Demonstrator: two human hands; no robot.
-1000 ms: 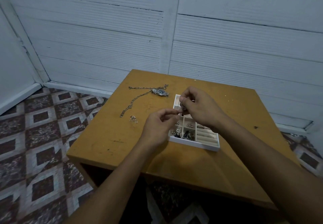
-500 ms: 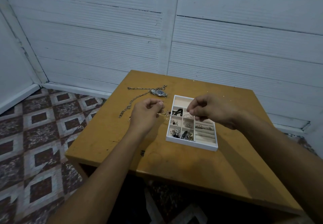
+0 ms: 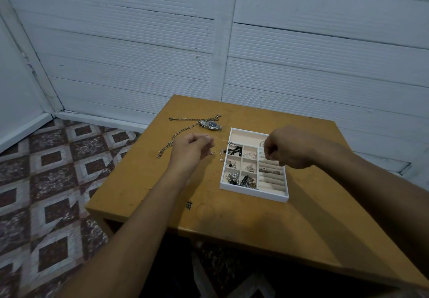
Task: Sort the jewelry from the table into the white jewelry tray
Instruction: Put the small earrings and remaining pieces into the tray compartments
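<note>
Your left hand, just left of the white jewelry tray, pinches a thin chain hung with 2 heart charms. Your right hand, above the tray, pinches its other end. A watch and thick chain lie left of the tray.

tray on table, chain apparently touching watch

Both arms are bare, with skin uncovered all the way to the frame edges. The left forearm rises slim from the lower left to the bare left hand near centre. The right forearm looks broader in the lower right and is in dim shadow, ending at the bare right hand.
</note>
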